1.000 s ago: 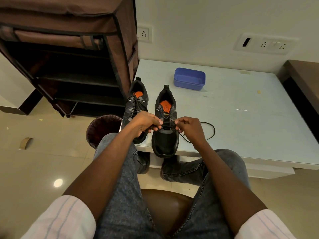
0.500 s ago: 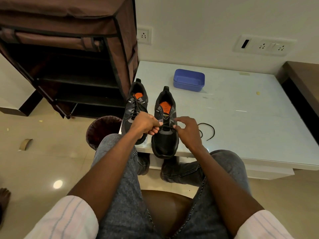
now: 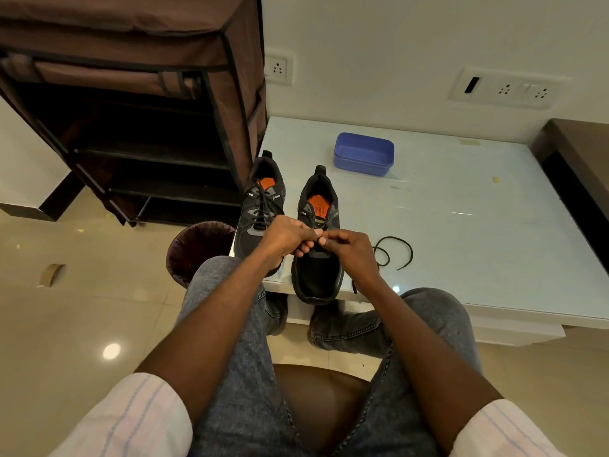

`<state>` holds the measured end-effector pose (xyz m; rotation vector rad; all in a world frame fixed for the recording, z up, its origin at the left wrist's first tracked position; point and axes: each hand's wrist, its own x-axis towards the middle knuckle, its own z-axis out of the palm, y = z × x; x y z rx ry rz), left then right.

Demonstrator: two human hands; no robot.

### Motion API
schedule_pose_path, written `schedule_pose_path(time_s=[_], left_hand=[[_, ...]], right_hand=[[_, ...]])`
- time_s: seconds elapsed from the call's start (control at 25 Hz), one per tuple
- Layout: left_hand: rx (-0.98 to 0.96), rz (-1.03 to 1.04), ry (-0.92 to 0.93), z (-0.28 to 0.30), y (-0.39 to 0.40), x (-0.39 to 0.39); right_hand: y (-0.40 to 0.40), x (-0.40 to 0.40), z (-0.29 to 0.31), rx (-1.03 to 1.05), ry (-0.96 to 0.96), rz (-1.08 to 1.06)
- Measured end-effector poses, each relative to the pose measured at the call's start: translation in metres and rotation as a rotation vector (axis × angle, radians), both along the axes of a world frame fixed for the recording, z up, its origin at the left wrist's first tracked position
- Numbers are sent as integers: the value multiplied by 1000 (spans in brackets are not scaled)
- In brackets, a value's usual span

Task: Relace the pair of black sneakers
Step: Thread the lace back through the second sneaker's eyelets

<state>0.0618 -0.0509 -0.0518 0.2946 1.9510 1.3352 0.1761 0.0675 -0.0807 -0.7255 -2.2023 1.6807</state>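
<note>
A white table [image 3: 478, 225] carries two black sneakers side by side at its near left corner. The left sneaker [image 3: 262, 206] is already laced. Just right of it, the right sneaker [image 3: 318, 275] lies lengthwise, toe over the table edge toward the person, heel away. Above its lower eyelets the left hand [image 3: 285, 237] and right hand [image 3: 351, 250] meet, fingers curled, apparently pinching the lace [image 3: 393, 253], both equally near. Its slack loops on the table right of the shoe.
</note>
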Motion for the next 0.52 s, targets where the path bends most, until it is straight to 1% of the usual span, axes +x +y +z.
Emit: schedule_pose_path(time_s=[0.08,0.16,0.2,0.28,0.36,0.52], left_hand=[[4,87,19,-2,2,-1],[-27,198,57,-6,3,-5],[-47,229,68,-8,4,-7],[-71,242,56,-11,6,-9],[-78,234,36,-12,8,-6],[-99,287,98,-22,12,-5]], right_hand=[[-1,-5,0,59,-9,-77],[-2,-12,-2,242,-26,-121],[-2,-16,-3,351,-34,-110],[-4,-24,-8,512,-60,-74],[-3,-29,-11,575,-95,-69],[-8,-30,-10,547,-157,-94]])
